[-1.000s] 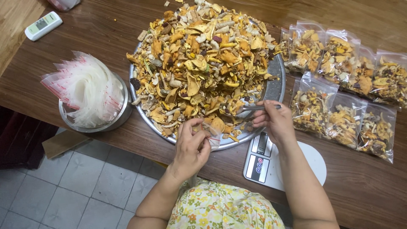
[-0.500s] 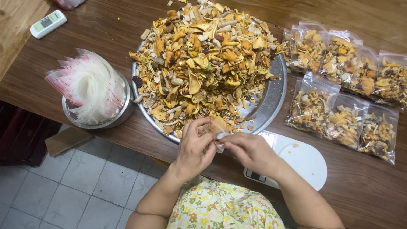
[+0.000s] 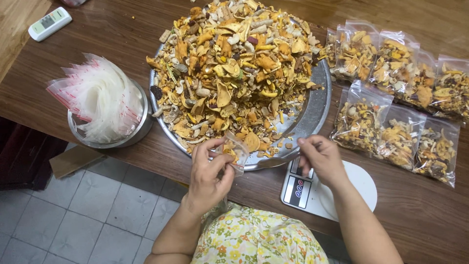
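**Bag held open at tray rim**

Left hand (image 3: 207, 171) pinched a small clear bag (image 3: 234, 152) at tray (image 3: 317, 105) 6 o'clock, mouth up. Right hand (image 3: 320, 159) pinched a spoon (image 3: 273, 160), wrist bent over the scale (image 3: 325, 188). Risk: loose pinch lets the bag sag; mix (image 3: 234, 73) would spill off the rim.

A dark brown wooden table (image 3: 122, 36) stands over a floor (image 3: 58, 220) of pale grey tiles (square, lightly patterned).

small clear bag (image 3: 235, 152) — partly filled (yellow-brown mix) | tilted, mouth up | over tray's near rim (image 3: 273, 164)
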